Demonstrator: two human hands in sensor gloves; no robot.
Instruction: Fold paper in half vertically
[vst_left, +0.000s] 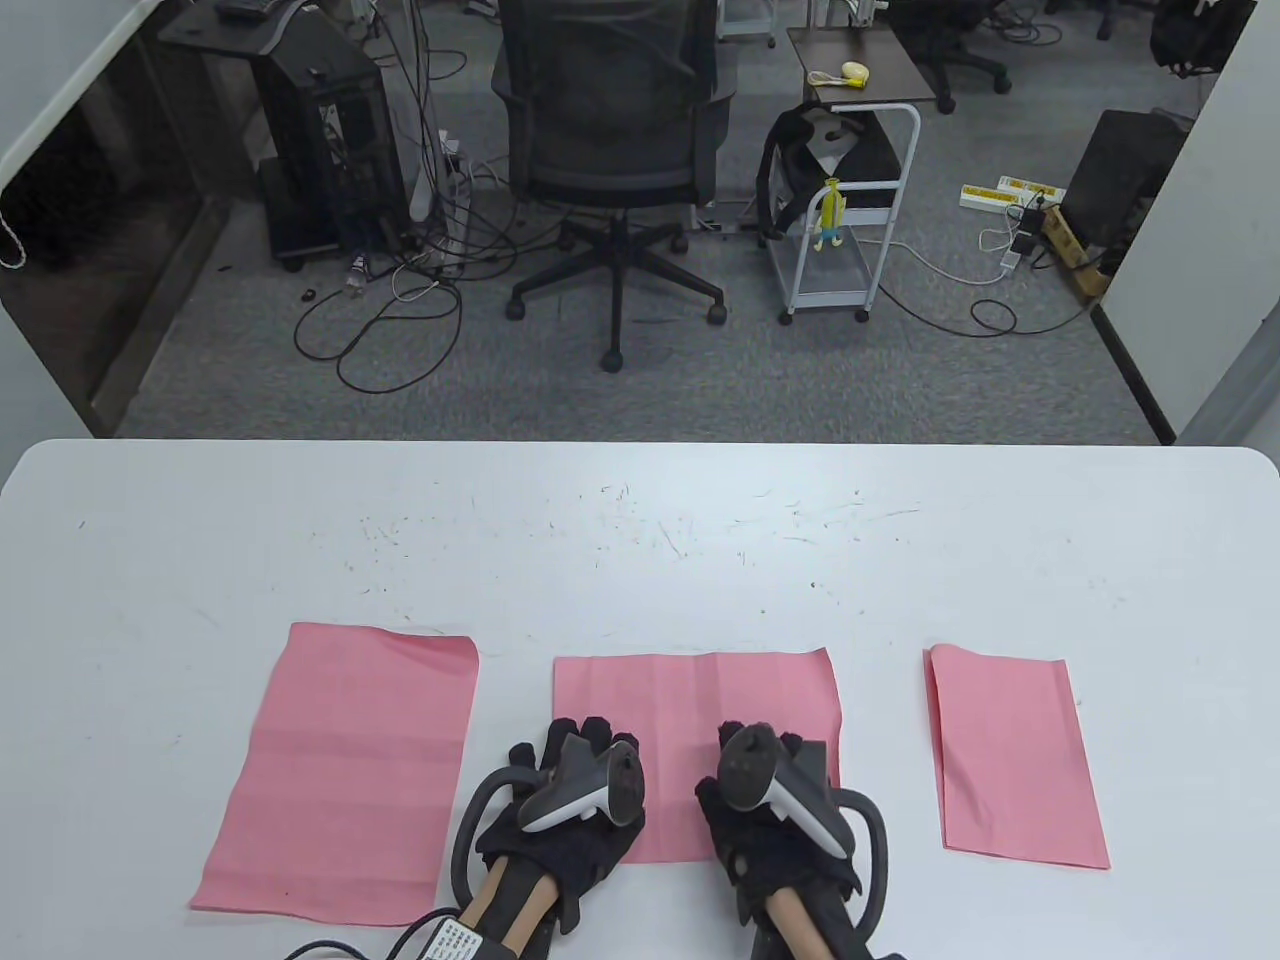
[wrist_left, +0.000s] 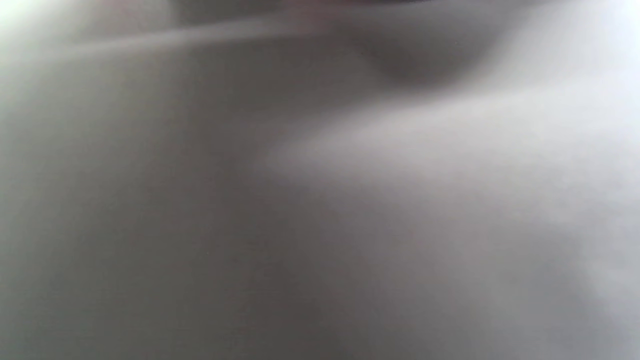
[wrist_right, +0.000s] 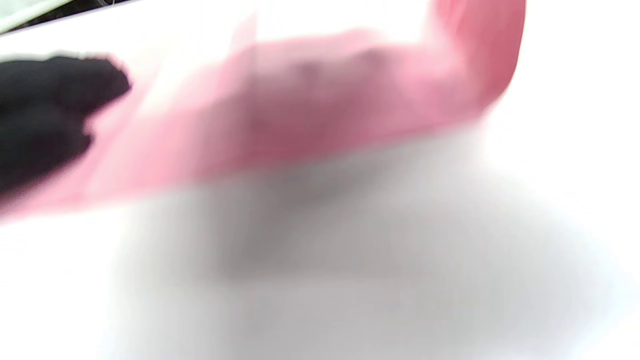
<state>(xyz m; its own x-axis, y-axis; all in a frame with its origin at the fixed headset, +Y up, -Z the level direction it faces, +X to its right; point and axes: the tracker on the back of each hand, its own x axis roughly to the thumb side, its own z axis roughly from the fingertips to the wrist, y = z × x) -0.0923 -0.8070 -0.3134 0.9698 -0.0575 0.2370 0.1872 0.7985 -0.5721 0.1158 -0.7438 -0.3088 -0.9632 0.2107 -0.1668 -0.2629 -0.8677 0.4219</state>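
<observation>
A pink paper sheet (vst_left: 690, 700) lies flat on the white table (vst_left: 640, 540) at the near middle. My left hand (vst_left: 575, 760) rests on its near left part and my right hand (vst_left: 775, 765) on its near right part, both palm down with fingers on the paper. The right wrist view shows the pink paper (wrist_right: 310, 115) blurred, with a black gloved finger (wrist_right: 50, 110) at its left. The left wrist view is a grey blur.
A larger pink sheet (vst_left: 345, 770) lies flat at the left. A narrower folded pink sheet (vst_left: 1015, 755) lies at the right. Beyond the table's far edge are an office chair (vst_left: 610, 150) and a white cart (vst_left: 845, 210).
</observation>
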